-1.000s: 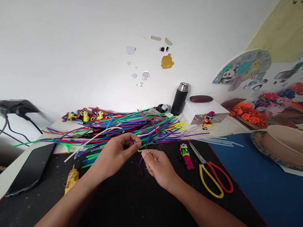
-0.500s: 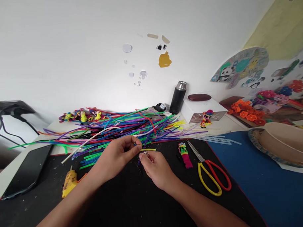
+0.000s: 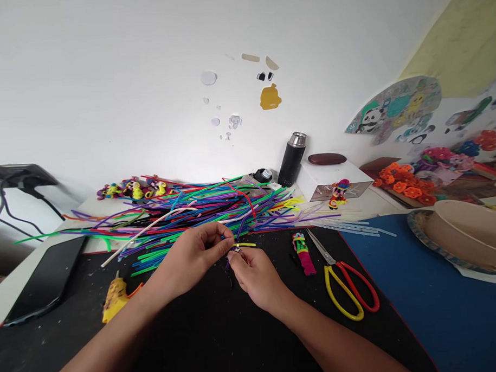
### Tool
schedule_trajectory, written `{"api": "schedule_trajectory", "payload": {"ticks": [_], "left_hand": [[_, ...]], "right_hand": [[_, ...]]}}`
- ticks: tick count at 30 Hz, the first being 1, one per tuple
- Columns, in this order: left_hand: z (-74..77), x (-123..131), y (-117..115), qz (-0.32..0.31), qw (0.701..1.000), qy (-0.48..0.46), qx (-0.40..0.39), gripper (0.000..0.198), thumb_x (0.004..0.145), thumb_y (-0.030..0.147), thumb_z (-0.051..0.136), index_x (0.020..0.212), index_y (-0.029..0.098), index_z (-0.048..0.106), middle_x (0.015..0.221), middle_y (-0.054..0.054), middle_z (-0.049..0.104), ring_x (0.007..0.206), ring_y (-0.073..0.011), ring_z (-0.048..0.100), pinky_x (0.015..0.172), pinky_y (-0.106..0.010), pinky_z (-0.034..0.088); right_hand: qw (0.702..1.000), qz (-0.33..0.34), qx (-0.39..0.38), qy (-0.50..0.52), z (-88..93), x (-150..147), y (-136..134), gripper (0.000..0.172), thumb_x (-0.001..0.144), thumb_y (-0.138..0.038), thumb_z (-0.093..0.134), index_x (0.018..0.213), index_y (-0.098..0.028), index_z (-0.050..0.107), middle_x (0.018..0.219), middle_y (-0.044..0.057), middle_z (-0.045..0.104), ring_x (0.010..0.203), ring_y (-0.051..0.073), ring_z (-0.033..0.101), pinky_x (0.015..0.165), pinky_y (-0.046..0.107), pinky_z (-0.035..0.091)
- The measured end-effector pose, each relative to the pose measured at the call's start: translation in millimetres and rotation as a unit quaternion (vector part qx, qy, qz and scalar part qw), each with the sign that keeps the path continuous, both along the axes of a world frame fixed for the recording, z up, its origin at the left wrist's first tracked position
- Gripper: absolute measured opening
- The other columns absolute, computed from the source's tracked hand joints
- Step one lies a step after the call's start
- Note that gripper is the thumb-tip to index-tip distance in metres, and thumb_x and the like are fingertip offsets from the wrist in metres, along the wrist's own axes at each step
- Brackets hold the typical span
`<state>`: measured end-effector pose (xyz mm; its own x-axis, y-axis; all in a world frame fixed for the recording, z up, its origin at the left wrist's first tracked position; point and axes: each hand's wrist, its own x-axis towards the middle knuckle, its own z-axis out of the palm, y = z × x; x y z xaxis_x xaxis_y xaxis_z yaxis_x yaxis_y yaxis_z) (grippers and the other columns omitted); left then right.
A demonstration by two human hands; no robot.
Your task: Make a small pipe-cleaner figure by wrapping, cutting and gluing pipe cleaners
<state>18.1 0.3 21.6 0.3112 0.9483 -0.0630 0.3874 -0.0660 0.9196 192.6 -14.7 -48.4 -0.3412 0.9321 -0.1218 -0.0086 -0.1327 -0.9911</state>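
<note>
My left hand [image 3: 199, 255] is closed in a pinch, thumb against fingertips, with a bit of blue showing between the fingers. A short yellow pipe cleaner [image 3: 247, 244] sticks out to the right from its fingertips. My right hand [image 3: 257, 275] pinches a small workpiece [image 3: 238, 250], with light and dark bits showing at the thumb and a purple end below. Its full shape is hidden by the fingers. Both hands nearly touch above the black mat [image 3: 220, 333]. Behind them spreads a heap of coloured pipe cleaners [image 3: 216, 200].
Right of my hands lie a small pipe-cleaner figure [image 3: 303, 253] and scissors [image 3: 344, 283] with yellow and red handles. At left are a yellow glue gun [image 3: 113, 300] and a phone [image 3: 45, 280]. A black flask [image 3: 291, 160], a white box [image 3: 333, 177] and a bowl [image 3: 469, 230] stand farther back.
Almost nothing differs. The fingertips have shifted very slightly, and a little more of the small workpiece shows between the hands.
</note>
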Motion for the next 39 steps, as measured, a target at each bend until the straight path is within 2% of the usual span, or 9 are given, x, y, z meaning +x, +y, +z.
{"api": "schedule_trajectory", "payload": {"ticks": [13, 19, 22, 25, 30, 34, 39], "left_hand": [[-0.5, 1.2, -0.2, 0.004, 1.0, 0.007, 0.002, 0.033, 0.097, 0.054, 0.064, 0.096, 0.021, 0.067, 0.077, 0.001, 0.065, 0.069, -0.0173, 0.056, 0.063, -0.027, 0.041], [-0.2, -2.8, 0.8, 0.026, 0.999, 0.025, 0.037, 0.032, 0.095, 0.053, 0.067, 0.095, 0.021, 0.07, 0.076, 0.001, 0.066, 0.067, -0.0166, 0.055, 0.061, -0.026, 0.041], [3.1, -2.2, 1.1, 0.042, 0.998, 0.029, 0.048, 0.033, 0.092, 0.054, 0.069, 0.094, 0.02, 0.072, 0.074, 0.001, 0.066, 0.066, -0.0168, 0.056, 0.059, -0.025, 0.042], [5.5, -2.3, 1.8, 0.047, 0.997, 0.033, 0.044, 0.036, 0.091, 0.056, 0.069, 0.094, 0.02, 0.072, 0.073, 0.001, 0.065, 0.066, -0.0173, 0.057, 0.059, -0.025, 0.042], [4.1, -5.7, 3.7, 0.041, 0.998, 0.037, 0.027, 0.037, 0.094, 0.056, 0.066, 0.097, 0.019, 0.071, 0.076, 0.0, 0.064, 0.068, -0.0165, 0.055, 0.06, -0.025, 0.04], [3.0, -5.7, 3.7, 0.035, 0.998, 0.043, 0.028, 0.037, 0.095, 0.056, 0.065, 0.096, 0.019, 0.071, 0.077, 0.001, 0.063, 0.067, -0.0158, 0.052, 0.06, -0.025, 0.039], [3.2, -3.6, 1.8, 0.032, 0.997, 0.058, 0.047, 0.035, 0.093, 0.053, 0.068, 0.095, 0.019, 0.073, 0.073, 0.001, 0.063, 0.065, -0.0163, 0.053, 0.059, -0.025, 0.04]], "right_hand": [[1.0, 0.008, -0.018, 0.017, 2.5, -0.8, 1.4, 0.054, 0.092, -0.065, 0.064, 0.067, -0.025, 0.039, 0.052, -0.01, 0.03, 0.048, 0.009, 0.023, 0.049, 0.028, 0.015], [0.99, 0.019, -0.081, 0.114, 13.4, 6.4, 5.4, 0.058, 0.088, -0.069, 0.069, 0.066, -0.025, 0.039, 0.051, -0.012, 0.03, 0.044, 0.006, 0.018, 0.045, 0.026, 0.013], [0.981, 0.047, -0.09, 0.166, 17.4, 10.0, 6.9, 0.061, 0.086, -0.076, 0.07, 0.069, -0.024, 0.044, 0.052, -0.012, 0.029, 0.044, 0.005, 0.016, 0.045, 0.025, 0.01], [0.978, 0.061, -0.091, 0.177, 18.8, 10.6, 7.2, 0.063, 0.083, -0.078, 0.074, 0.072, -0.023, 0.044, 0.055, -0.012, 0.032, 0.046, 0.005, 0.018, 0.046, 0.024, 0.01], [0.981, 0.014, -0.081, 0.173, 15.8, 8.6, 9.0, 0.061, 0.076, -0.069, 0.086, 0.078, -0.024, 0.046, 0.058, -0.013, 0.031, 0.047, 0.005, 0.019, 0.045, 0.023, 0.011], [0.983, -0.038, -0.068, 0.168, 13.0, 10.3, 12.5, 0.052, 0.081, -0.066, 0.082, 0.084, -0.022, 0.054, 0.057, -0.013, 0.031, 0.047, 0.005, 0.019, 0.045, 0.023, 0.011], [0.983, -0.053, -0.059, 0.168, 13.2, 11.1, 14.2, 0.049, 0.083, -0.063, 0.081, 0.083, -0.022, 0.055, 0.058, -0.013, 0.031, 0.047, 0.006, 0.02, 0.045, 0.023, 0.011]]}}
